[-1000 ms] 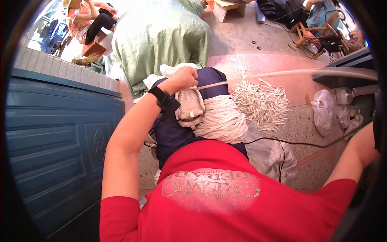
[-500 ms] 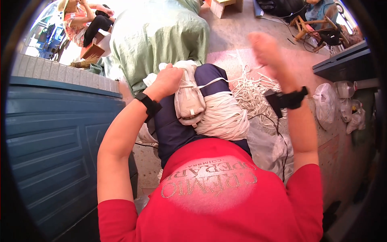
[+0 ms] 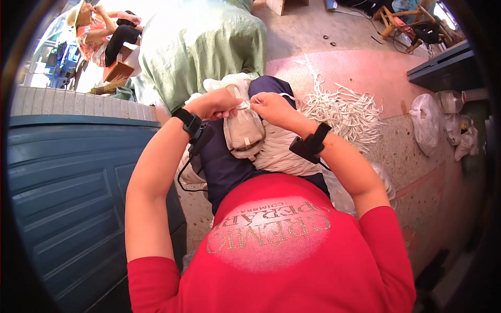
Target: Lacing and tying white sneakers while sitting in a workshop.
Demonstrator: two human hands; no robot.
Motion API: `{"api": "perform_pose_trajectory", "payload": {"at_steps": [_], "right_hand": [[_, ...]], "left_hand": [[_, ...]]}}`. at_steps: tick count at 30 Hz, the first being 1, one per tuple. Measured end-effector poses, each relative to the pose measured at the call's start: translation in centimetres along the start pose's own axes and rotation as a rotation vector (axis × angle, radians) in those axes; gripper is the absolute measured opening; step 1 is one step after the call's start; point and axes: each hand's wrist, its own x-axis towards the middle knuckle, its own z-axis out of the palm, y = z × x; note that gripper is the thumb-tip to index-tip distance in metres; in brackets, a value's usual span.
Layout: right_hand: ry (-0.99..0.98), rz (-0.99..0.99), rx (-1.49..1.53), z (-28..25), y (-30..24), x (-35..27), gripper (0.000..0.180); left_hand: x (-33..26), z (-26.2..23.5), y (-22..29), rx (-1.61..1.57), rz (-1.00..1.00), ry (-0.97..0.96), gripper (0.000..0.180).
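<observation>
A beige sneaker (image 3: 244, 136) lies on my lap between my thighs. Its upper end is partly covered by my hands. My left hand (image 3: 219, 103) is closed at the sneaker's lacing, fingers curled around a white shoelace (image 3: 244, 106). Just to the right, my right hand (image 3: 271, 108) pinches the same lace, thumb and fingers pressed together. The two hands are close, with a short bit of lace showing between them. Another white shoe (image 3: 229, 82) seems to sit beyond, partly hidden. A wound bundle of white laces (image 3: 282, 148) rests on my right thigh.
A loose heap of white laces (image 3: 344, 112) spreads over the floor to the right. Ahead stands a large pile under a green cover (image 3: 203, 52). A blue panelled door (image 3: 78, 182) is on the left. Another person (image 3: 107, 39) sits at far left. Plastic bags (image 3: 425, 120) lie at right.
My right hand has come down and left from its raised, blurred position at the right to the sneaker, beside my left hand. The left hand has shifted only slightly.
</observation>
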Motion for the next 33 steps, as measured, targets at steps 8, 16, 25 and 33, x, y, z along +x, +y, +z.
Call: {"api": "perform_pose_trajectory", "payload": {"at_steps": [8, 16, 25, 33], "right_hand": [[-0.079, 0.095, -0.111, 0.1, 0.8, -1.6, 0.025], [-0.043, 0.065, -0.111, 0.2, -0.5, -1.4, 0.021], [-0.027, 0.000, -0.378, 4.6, -2.3, -0.2, 0.020], [0.092, -0.163, -0.624, 7.2, -2.3, 0.8, 0.013]], "left_hand": [[-0.2, 2.4, -3.2, 0.849, 0.725, 0.467, 0.015], [-5.4, 4.0, -7.8, 1.443, 0.921, 0.682, 0.009], [-3.1, 5.4, -9.7, 0.897, 0.479, 1.153, 0.008], [-2.3, 6.5, -8.8, 0.703, 0.388, 1.186, 0.005]]}}
